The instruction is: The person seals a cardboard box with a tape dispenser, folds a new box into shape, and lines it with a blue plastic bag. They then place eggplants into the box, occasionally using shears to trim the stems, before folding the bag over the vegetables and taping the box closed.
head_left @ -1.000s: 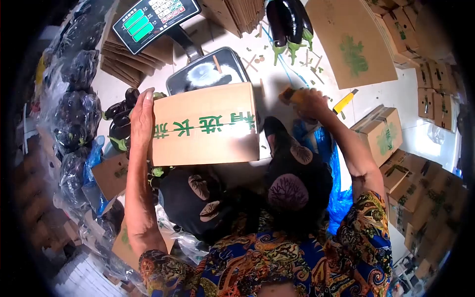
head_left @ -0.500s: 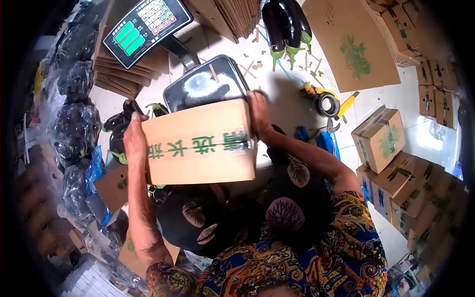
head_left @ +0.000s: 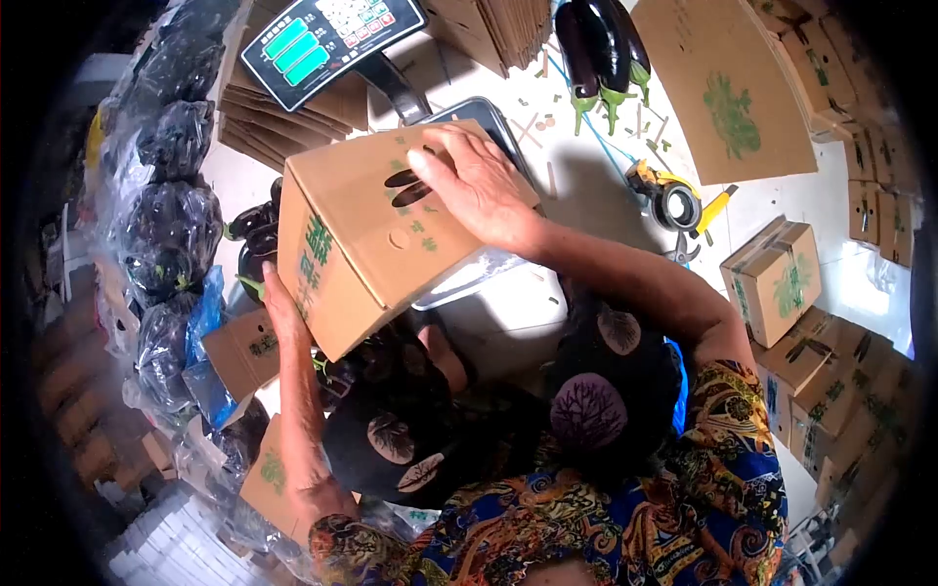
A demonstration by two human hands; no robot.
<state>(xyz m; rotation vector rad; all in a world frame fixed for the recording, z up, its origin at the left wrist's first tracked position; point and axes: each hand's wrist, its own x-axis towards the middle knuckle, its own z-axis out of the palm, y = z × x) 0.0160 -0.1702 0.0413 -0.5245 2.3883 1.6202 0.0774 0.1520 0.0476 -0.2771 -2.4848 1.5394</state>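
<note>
A cardboard box [head_left: 342,220] with green print is tilted over the scale's platform [head_left: 467,283]. My left hand [head_left: 285,305] grips its left side, with the fingers partly hidden. On the upturned face lies my right hand [head_left: 479,190], its fingers over the far part near dark oval marks. Behind the box stands the scale's display [head_left: 298,54] with lit green panels. Several eggplants [head_left: 256,234] lie just left of the box.
More eggplants [head_left: 601,54] lie on the floor at the top. A tape dispenser [head_left: 669,200] and pruning shears [head_left: 681,252] are on the right, beside a closed box [head_left: 772,278]. Flattened cartons [head_left: 489,34] stand behind the scale. Bagged eggplants [head_left: 176,244] line the left.
The box has turned and tipped, so a different face points up. My right hand has moved from its right side onto that face. The whole view has shifted slightly.
</note>
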